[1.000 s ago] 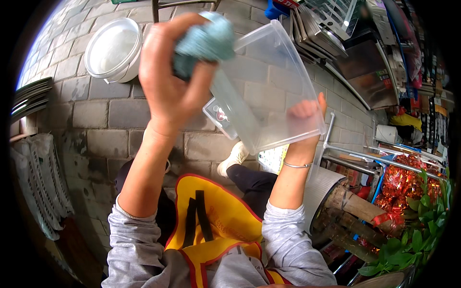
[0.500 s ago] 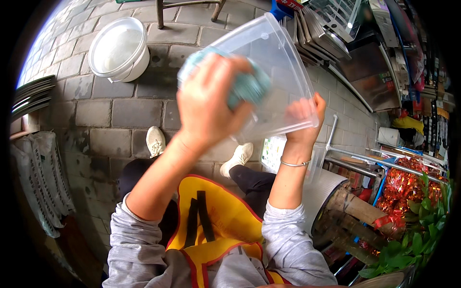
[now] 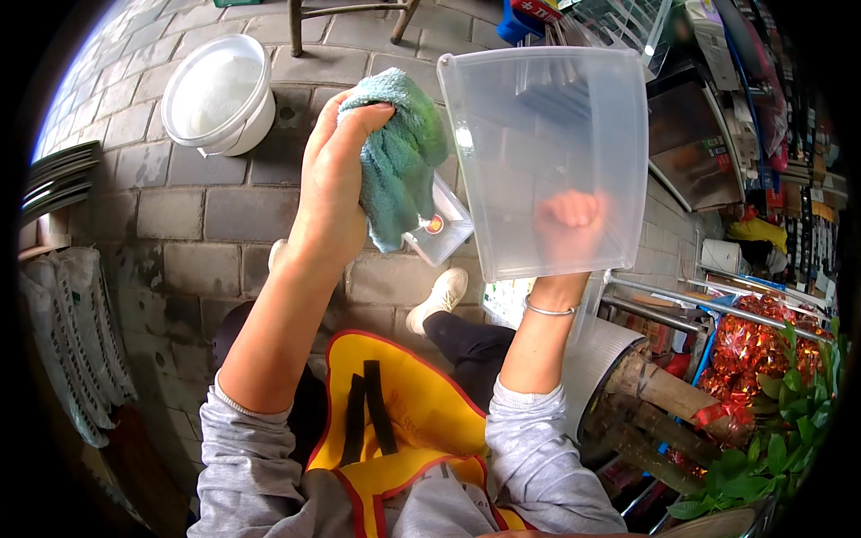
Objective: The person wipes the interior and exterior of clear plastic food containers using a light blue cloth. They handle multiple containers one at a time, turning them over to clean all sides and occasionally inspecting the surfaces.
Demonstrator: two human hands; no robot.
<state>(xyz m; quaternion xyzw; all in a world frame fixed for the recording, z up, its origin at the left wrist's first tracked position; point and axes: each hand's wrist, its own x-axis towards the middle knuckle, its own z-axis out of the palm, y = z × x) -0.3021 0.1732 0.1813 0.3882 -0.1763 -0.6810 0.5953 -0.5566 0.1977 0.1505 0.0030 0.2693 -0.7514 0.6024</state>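
Observation:
My left hand (image 3: 334,179) grips a bunched teal cloth (image 3: 395,157), its thumb pressed on top and folds hanging below. To the right, a clear plastic box (image 3: 556,117) with a raised rim is held up, tilted toward me. My right hand (image 3: 572,220) shows blurred through its lower part, fingers curled, bearing it up; where exactly the fingertips grip is hidden. A gap separates cloth and box. Below them, partly covered by the cloth, is another clear plastic piece (image 3: 453,229) with a small red and yellow round sticker.
A white bucket (image 3: 256,125) stands on the brick paving at the far left, near the legs of a wooden stool (image 3: 350,11). Wrapped packages (image 3: 81,332) lie at the left edge. On the right are a metal rack (image 3: 664,309), red tinsel (image 3: 749,345) and a leafy plant (image 3: 762,471).
My left hand with the cloth has come off the box and moved slightly left. The box has turned more upright and shifted right, uncovering the stickered piece below.

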